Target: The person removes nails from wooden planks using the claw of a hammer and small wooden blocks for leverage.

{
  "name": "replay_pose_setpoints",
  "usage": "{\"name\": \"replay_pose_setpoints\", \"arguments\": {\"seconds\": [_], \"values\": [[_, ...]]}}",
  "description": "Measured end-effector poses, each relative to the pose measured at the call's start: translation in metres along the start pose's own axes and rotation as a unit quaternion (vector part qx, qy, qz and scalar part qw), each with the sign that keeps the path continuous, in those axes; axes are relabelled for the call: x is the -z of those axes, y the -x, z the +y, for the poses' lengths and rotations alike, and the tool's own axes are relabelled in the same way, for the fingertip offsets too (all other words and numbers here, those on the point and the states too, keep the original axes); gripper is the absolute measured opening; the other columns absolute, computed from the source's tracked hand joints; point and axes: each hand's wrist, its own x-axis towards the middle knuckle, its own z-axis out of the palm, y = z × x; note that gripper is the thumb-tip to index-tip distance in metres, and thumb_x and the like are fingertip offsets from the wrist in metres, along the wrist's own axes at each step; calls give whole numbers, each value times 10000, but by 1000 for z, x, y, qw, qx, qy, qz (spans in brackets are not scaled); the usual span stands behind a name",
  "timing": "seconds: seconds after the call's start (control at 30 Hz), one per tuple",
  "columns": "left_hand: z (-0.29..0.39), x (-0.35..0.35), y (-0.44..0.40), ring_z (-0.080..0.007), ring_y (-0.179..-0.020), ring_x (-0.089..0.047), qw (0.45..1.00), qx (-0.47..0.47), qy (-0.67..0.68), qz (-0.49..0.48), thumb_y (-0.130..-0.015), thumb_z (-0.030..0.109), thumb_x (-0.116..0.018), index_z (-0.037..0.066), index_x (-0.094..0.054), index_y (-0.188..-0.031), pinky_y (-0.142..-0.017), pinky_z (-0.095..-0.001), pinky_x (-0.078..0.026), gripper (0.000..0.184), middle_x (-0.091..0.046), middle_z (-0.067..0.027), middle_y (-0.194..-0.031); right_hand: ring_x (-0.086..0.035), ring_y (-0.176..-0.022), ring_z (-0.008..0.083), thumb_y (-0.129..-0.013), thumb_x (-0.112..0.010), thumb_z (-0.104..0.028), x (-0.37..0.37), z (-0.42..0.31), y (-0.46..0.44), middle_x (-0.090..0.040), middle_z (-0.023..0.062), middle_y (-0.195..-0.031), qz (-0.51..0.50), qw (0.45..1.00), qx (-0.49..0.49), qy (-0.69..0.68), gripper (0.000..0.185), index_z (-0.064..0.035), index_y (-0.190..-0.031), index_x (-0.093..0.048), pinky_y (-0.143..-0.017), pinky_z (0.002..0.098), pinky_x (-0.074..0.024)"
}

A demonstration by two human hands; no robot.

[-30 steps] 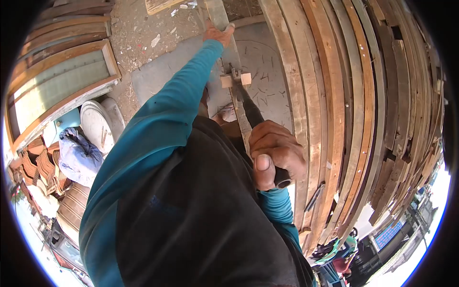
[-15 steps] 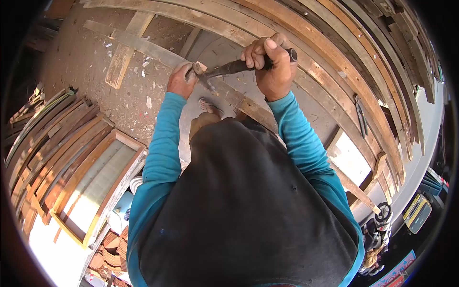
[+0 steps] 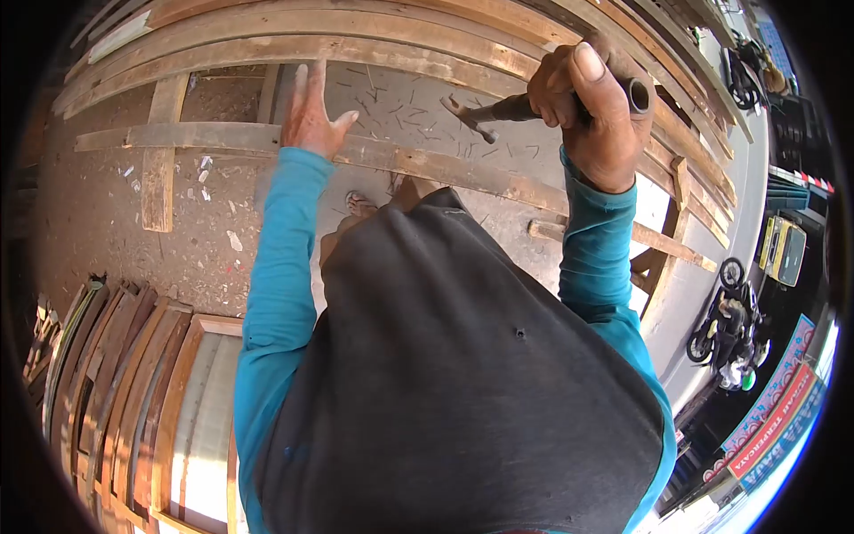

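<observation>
My right hand is wrapped round the dark handle of a claw hammer, raised on the right. The hammer's metal head points left, apart from the wood, over a floor strewn with several nails. My left hand is stretched open, fingers and thumb spread, with nothing in it. It is over or beside a weathered long plank that runs across in front of me; whether it touches the wood I cannot tell. A short wood piece crosses that plank at the left.
Several long boards lie side by side beyond the plank. Stacked timber and a wooden frame stand at lower left. Wood chips litter the ground. A motorcycle and a yellow vehicle are at the right.
My left hand has left the hammer head and wood and opened out, moving slightly left. My right hand has lifted the hammer up and right. The view has shifted; the pliers are out of sight.
</observation>
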Motion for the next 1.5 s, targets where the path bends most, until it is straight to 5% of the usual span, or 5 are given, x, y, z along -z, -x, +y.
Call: {"name": "replay_pose_setpoints", "arguments": {"seconds": [0.27, 0.5, 0.93, 1.37, 1.5], "values": [[-110, -44, 64, -432, -1403, -360, 992, 73, -101, -13, -810, 360, -787, 77, -339, -1522, -1171, -526, -288, 888, -380, -252, -1519, -470, -519, 64, -953, -653, -139, -3, 5, 104, -533, -5, -568, 252, 961, -39, 104, 301, -54, -695, -522, -476, 244, -367], [-145, -54, 65, -421, -1385, -380, 995, -8, -101, -1, -874, 172, -732, 70, -473, -1434, -1149, -511, -321, 626, -410, -237, -1502, -500, -513, 204, -852, -704, -53, -36, 28, 137, -523, 77, -601, 118, 973, 13, 200, 239, -50, -708, -513, -487, 345, -385], [42, -140, -20, -389, -1145, -557, 992, -123, -8, -31, -858, 122, -748, 114, -561, -1373, -946, -484, -465, 548, -586, -209, -1225, -384, -491, 158, -924, -671, -127, 75, -14, 207, -404, 63, -566, 224, 973, -42, 31, 313, -56, -698, -467, -470, 344, -320], [97, -201, -37, -401, -1334, -449, 971, -213, -107, 31, -832, 285, -799, 125, -392, -1510, -1135, -526, -343, 807, -484, -215, -1434, -509, -580, 99, -994, -605, -239, 169, -2, 289, -554, 22, -648, 500, 855, -124, 54, 301, -34, -777, -570, -526, 281, -405], [120, -144, 34, -393, -1382, -388, 951, -247, 24, -184, -759, 344, -836, 85, -332, -1523, -1157, -538, -282, 952, -430, -207, -1479, -444, -514, 132, -1010, -538, -209, 171, 5, 285, -468, 42, -590, 535, 844, -38, 1, 319, -44, -746, -468, -528, 304, -413]]}}
